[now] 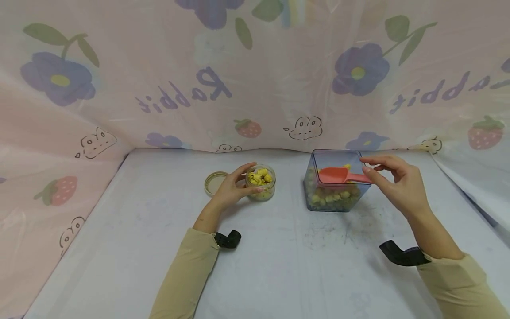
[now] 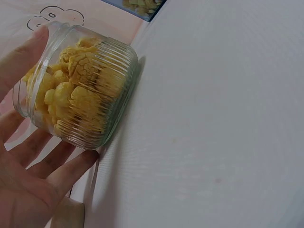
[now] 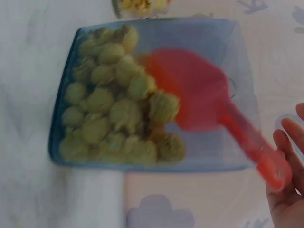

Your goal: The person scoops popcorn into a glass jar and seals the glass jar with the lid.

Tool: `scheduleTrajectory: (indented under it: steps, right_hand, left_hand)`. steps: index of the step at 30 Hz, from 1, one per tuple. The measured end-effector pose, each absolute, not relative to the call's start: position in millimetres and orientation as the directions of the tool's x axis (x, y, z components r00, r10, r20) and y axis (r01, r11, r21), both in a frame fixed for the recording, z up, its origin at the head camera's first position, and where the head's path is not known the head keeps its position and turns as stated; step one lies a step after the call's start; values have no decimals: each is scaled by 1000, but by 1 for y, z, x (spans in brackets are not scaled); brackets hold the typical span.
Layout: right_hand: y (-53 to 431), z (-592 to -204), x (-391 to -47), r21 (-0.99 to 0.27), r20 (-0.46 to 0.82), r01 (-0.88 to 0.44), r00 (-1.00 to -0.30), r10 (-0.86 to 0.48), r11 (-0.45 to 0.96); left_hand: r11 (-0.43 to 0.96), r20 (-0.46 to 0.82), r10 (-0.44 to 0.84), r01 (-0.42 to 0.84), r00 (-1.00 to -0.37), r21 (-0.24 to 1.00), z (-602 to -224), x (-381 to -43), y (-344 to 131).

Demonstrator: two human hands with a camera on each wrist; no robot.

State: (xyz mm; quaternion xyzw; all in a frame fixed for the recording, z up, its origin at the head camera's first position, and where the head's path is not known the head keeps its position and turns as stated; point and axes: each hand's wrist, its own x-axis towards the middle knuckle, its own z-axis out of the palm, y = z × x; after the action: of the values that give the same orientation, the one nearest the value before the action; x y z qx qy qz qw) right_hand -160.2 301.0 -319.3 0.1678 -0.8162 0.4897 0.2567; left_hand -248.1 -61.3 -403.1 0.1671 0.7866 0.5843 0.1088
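A small ribbed glass jar [image 1: 260, 195] of yellow popcorn [image 2: 80, 90] stands upright on the table. My left hand [image 1: 233, 188] holds it from the left, thumb in front and fingers round the back. To the right, a clear bluish plastic box [image 1: 311, 201] contains more popcorn [image 3: 109, 99]. Inside its top lies a red scoop [image 1: 332, 175], its handle reaching over the right rim. At that handle's end is my right hand [image 1: 402, 184], thumb against the handle and fingers spread apart and not wrapped round it. The scoop's bowl appears without popcorn.
Just left of the jar, partly behind my left hand, lies a round gold-rimmed lid [image 1: 213, 184]. A white cloth covers the table [image 1: 271, 266]. Behind it rises a pink printed curtain [image 1: 271, 79], close to the box's back side.
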Motion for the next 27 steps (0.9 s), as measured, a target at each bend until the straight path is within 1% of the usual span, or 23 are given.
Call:
scheduleTrajectory:
  steps: [4, 6, 8, 11, 15, 19, 25, 27]
  right_hand:
    - [294, -316, -163, -732, 622, -595, -782, -32, 332]
    - [290, -315, -164, -741, 627, -608, -779, -31, 287]
    - [286, -314, -164, -752, 622, -607, -782, -28, 257]
    - [283, -313, -166, -752, 626, -611, -780, -24, 246]
    - [277, -312, -167, -749, 644, -638, -765, -33, 178]
    - [269, -310, -167, -751, 648, -649, -760, -48, 121]
    - [253, -309, -169, -773, 625, -627, -779, -53, 98]
    - [246, -310, -170, -781, 618, -621, -784, -58, 71]
  left_hand:
    - [254, 23, 391, 132, -920, 958, -404, -248, -62]
    - [253, 23, 393, 132, -919, 958, -404, -248, -62]
    - [251, 19, 396, 128, -918, 959, -404, -248, -62]
    - [256, -1, 403, 111, -915, 960, -391, -240, -61]
    - [260, -24, 409, 91, -912, 961, -374, -230, -60]
    - [260, -27, 408, 88, -913, 962, -375, -231, -61]
    - [254, -23, 399, 87, -917, 963, -397, -245, -62]
    - [251, -18, 396, 90, -918, 964, -402, -249, -62]
